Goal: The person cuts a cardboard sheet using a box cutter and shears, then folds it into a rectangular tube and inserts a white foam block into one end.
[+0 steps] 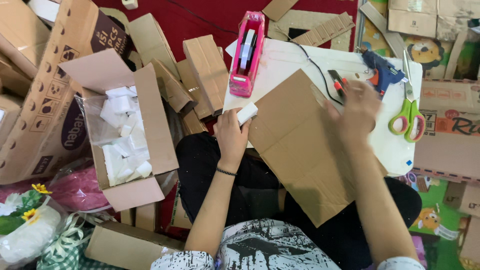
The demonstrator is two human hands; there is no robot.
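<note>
Both hands (295,117) forward (right blurred)

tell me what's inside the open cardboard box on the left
The open cardboard box holds a clear plastic liner filled with white foam pieces, blocks of mixed sizes. The pile hides the box's bottom and anything beneath the foam.

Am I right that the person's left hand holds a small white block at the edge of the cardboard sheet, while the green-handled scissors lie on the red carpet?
Not quite. The head view shows the green-handled scissors lying on the white board, beside the blue glue gun, not on the red carpet. The left hand does hold the small white block at the cardboard sheet.
</note>
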